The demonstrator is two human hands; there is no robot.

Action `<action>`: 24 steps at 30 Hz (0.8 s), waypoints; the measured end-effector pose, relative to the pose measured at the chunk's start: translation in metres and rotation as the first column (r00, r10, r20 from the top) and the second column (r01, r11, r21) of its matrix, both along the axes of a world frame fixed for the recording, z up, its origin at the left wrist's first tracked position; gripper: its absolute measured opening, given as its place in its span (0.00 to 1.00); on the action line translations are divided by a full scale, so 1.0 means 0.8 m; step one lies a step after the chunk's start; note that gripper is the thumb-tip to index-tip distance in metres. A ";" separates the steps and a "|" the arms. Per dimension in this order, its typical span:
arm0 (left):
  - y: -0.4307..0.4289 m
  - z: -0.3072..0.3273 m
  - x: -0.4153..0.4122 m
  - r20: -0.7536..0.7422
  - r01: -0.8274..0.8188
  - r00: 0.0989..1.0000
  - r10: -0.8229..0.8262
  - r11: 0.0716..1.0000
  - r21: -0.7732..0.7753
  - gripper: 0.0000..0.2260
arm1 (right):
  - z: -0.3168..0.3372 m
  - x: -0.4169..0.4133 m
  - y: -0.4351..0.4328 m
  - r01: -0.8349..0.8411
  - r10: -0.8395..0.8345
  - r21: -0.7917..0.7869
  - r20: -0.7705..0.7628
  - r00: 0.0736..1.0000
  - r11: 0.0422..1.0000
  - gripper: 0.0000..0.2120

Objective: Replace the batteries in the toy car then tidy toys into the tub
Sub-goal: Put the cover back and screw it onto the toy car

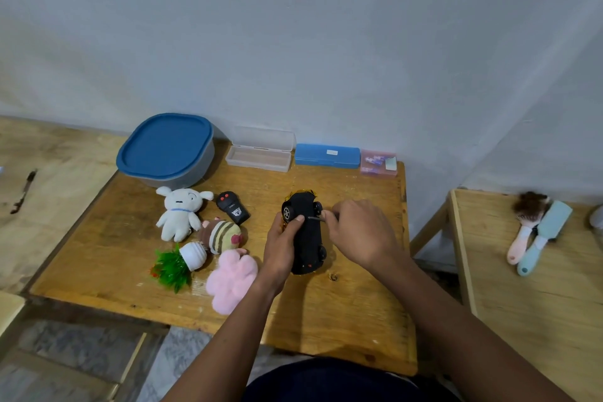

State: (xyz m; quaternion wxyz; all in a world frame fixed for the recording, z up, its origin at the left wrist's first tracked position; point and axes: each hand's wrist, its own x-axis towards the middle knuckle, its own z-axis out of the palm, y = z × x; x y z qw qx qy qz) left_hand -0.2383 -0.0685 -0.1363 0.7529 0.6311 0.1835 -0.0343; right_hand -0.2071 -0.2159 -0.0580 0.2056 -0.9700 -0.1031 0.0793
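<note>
The toy car (pixel 306 238) lies upside down on the wooden table (pixel 355 313), black underside up, gold body at its far end. My left hand (pixel 282 243) grips its left side, thumb on the underside. My right hand (pixel 359 232) holds a small screwdriver (pixel 316 218) whose tip touches the underside near the far wheels. The grey tub with a blue lid (pixel 166 150) stands shut at the back left. A small pink box with batteries (pixel 378 162) sits at the back right.
Left of the car lie a white plush dog (pixel 179 212), a black remote (pixel 232 207), a striped plush (pixel 222 235), a toy plant (pixel 177 266) and a pink plush (pixel 231 279). An open clear case (pixel 261 153) and a blue case (pixel 327 156) line the wall. Brushes (pixel 535 232) lie on a side table.
</note>
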 end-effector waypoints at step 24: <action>-0.005 0.011 0.010 0.005 0.004 1.000 -0.004 1.000 0.014 0.09 | 0.022 0.009 -0.010 -0.124 0.121 0.041 0.074 0.990 0.991 0.09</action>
